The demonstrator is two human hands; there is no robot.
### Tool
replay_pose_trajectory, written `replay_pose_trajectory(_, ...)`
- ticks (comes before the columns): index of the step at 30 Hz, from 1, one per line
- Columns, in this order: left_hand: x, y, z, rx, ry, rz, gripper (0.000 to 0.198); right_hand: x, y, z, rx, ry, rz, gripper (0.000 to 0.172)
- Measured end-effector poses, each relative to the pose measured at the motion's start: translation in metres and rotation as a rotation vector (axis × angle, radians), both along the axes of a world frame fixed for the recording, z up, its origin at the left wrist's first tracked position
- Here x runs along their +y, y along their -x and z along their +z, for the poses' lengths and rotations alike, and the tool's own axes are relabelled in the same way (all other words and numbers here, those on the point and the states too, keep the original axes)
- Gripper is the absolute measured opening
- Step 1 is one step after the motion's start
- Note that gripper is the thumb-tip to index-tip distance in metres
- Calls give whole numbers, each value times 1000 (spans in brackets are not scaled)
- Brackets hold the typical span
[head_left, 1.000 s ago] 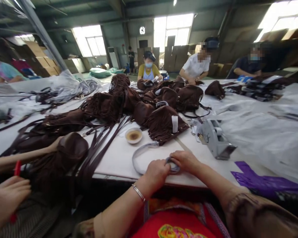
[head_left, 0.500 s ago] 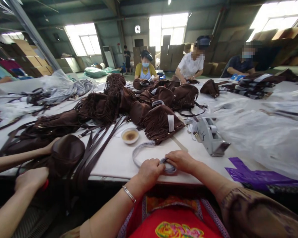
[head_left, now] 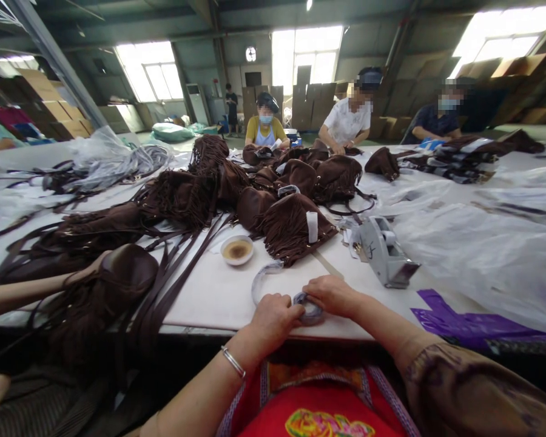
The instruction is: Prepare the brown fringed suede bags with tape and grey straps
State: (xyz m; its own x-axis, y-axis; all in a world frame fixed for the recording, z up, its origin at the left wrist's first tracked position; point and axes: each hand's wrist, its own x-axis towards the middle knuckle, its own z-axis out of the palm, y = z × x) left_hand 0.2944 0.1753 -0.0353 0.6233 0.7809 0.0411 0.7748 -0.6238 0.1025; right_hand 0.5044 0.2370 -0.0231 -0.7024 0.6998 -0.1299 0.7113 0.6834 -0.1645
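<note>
At six o'clock on the white table (head_left: pixel 198 300): apparent coiling step

You have a brown bag heap (head_left: pixel 227 184) at eleven o'clock; the fringed bag (head_left: pixel 291 227) lies at twelve. Your left hand (head_left: pixel 273 318) and right hand (head_left: pixel 331 295) grip the wrapped strap (head_left: pixel 312 317), part looped between them, its loose length curving towards that bag. Next move should call for pinching the loop firmly while gathering the remainder.

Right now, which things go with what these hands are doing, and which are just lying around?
In use:
left hand and right hand, both holding the grey wrapped strap
brown fringed bag, which the strap seems to join

Untouched by these hands, seemingly just lying about:
small bowl
grey tape dispenser
purple plastic
pale plastic sheets
</note>
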Motion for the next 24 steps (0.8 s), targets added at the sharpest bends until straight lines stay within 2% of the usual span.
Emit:
replay_pose_trajectory(2,-2,-3,-7,-23,-26,62,14,-2,5,-1,28,-17,-116,26)
replay_pose_trajectory(5,-10,-18,-19,-75,-60,191,16,-12,16,-4,8,5,-449,35)
replay_pose_trajectory(7,-15,-25,-20,-83,-61,246,18,-17,22,-4,-51,28,-538,35)
replay_pose_trajectory(10,-15,-20,-10,-53,-23,166,15,-17,23,-1,-86,27,-427,25)
replay_pose_trajectory(14,-4,5,9,2,-2,-64,32,-5,15,5,-48,30,-118,20)
replay_pose_trajectory(16,1,11,9,23,-18,-73,26,-1,13,5,-34,6,-22,23)
replay_pose_trajectory(17,1,10,6,23,-26,-53,20,-1,13,5,-26,-6,-28,24)
replay_pose_trajectory(19,-2,2,-5,-9,-52,22,13,-3,15,3,-1,-24,-134,25)
replay_pose_trajectory(22,-11,-14,-21,-87,-114,157,16,-10,20,-1,-33,-20,-380,32)
replay_pose_trajectory(24,-15,-19,-23,-108,-128,181,16,-13,21,-2,-88,-20,-436,30)
